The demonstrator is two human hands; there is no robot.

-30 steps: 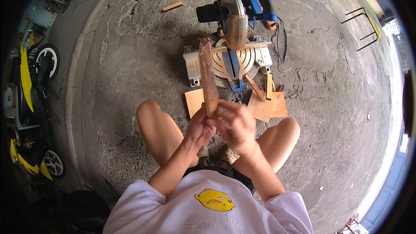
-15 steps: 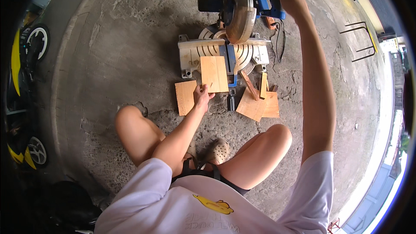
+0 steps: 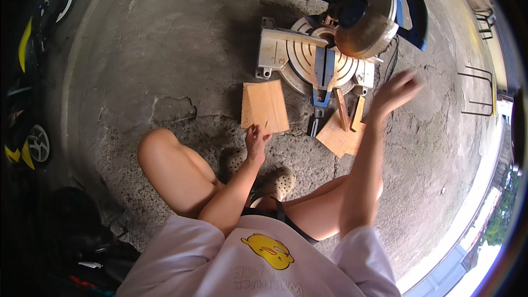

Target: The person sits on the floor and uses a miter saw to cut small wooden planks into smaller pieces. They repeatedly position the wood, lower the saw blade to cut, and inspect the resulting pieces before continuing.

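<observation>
My left hand (image 3: 257, 142) is closed on the near edge of a flat, square wooden board (image 3: 268, 104). That board lies over or just above another wooden board (image 3: 246, 111), whose left edge peeks out. Beyond stands a miter saw (image 3: 366, 19) with its blade guard and blue handle raised, and its base (image 3: 275, 49) carries no wood. My right hand (image 3: 399, 92) is in the air below the saw's handle, right of the base; motion blurs its fingers.
Right of a black clamp-like part (image 3: 315, 124), wooden boards (image 3: 336, 136) lie on the concrete with a narrow reddish strip (image 3: 342, 110) and a yellowish strip (image 3: 358, 113) on top. A parked motorcycle (image 3: 38, 143) stands far left; a metal frame (image 3: 477, 93) is at right.
My left hand has drawn the board off the saw base, toward me, onto or over the other board. My right hand has left the saw handle and come down nearer. The view has shifted.
</observation>
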